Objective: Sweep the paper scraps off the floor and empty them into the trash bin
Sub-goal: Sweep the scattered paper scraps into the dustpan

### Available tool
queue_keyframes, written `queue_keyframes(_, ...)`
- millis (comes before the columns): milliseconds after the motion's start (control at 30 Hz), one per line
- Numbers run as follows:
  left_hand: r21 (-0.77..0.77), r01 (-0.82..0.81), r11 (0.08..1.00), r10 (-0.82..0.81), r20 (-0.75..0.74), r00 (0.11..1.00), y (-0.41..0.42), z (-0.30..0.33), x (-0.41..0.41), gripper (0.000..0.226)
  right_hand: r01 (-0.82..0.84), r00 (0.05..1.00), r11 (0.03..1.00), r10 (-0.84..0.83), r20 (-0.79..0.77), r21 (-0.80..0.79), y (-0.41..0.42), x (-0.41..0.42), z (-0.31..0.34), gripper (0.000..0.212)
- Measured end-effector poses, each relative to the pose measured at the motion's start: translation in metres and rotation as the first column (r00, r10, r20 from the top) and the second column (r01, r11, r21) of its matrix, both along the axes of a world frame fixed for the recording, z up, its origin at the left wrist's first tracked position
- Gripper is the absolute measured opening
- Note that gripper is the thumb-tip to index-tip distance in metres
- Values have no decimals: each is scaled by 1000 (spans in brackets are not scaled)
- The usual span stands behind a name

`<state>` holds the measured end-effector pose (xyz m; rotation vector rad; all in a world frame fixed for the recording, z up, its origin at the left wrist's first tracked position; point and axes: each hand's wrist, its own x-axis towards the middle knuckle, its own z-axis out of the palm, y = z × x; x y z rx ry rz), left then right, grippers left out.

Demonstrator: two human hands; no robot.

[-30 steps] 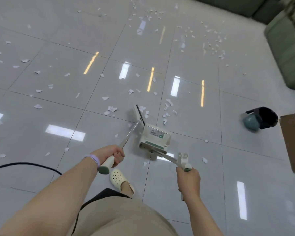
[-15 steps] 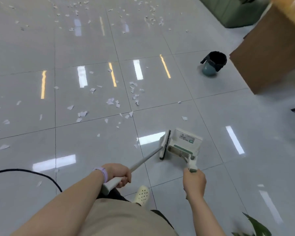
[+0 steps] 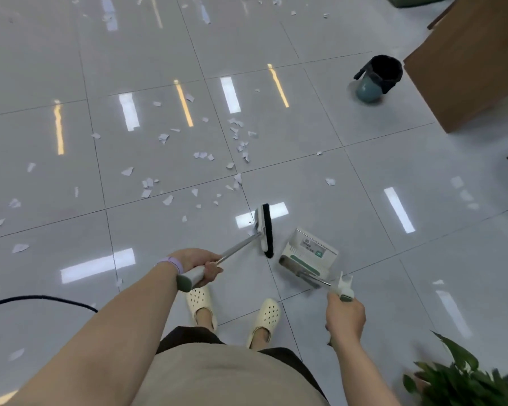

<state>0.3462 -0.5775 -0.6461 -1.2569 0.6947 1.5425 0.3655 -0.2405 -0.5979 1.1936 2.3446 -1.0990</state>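
The left hand [image 3: 201,263] was wrapped round the broom [image 3: 264,230] handle. The right hand [image 3: 345,316] was wrapped round the dustpan [image 3: 308,253] handle. The broom head stood on the floor [image 3: 364,177], just left of the dustpan and not touching it. I could not tell if any paper was in the dustpan. Many paper scraps [image 3: 238,136] lay farther out and to the left. The trash bin [image 3: 379,76] stood far off to the right, beside a brown counter [image 3: 475,68]. Most of the sweeping was left to do, and nothing looked emptied yet.
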Motion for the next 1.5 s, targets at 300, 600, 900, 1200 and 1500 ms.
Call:
queue_keyframes(300,-305,-91,948,90,-19,996,-197,12,31,20,-93,996,995,93,9,-40,-106,-11,-16,20)
queue_keyframes(600,-672,-12,740,-85,-112,990,-296,-4,23,13,-270,963,962,270,2,-30,-154,-18,-13,20)
queue_keyframes(900,-602,70,795,-234,-198,952,-252,-10,-10,23,-174,984,985,174,-31,8,-157,-40,-5,19)
queue_keyframes(1200,-320,182,930,-279,-292,915,-93,6,-91,22,4,1000,1000,-4,-22,-20,-113,-67,5,18)
queue_keyframes(1500,30,201,979,-192,-190,963,56,7,-201,18,119,993,993,-119,12,-22,-44,-129,2,17)
